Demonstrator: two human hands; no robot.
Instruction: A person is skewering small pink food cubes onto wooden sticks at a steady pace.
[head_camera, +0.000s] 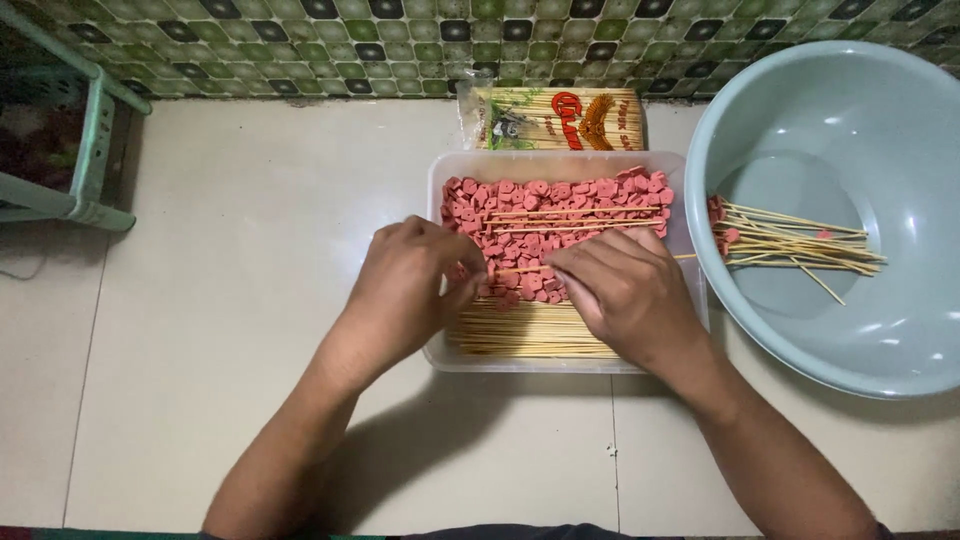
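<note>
Two hands work over a clear plastic tray (436, 190) on the floor. The left hand (405, 290) and right hand (625, 290) have fingers curled onto pink sausage slices (560, 205) and a thin skewer (515, 270). Finished skewers (790, 240) lie in the pale blue basin (860, 350) beside the tray.

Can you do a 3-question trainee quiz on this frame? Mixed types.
1. True or false: both hands are over the clear tray of pink slices.
2. Where do the finished skewers lie? A) floor B) pale blue basin C) stool
3. What lies behind the tray against the tiled wall?

Key:
1. True
2. B
3. A packet of bamboo skewers
</note>
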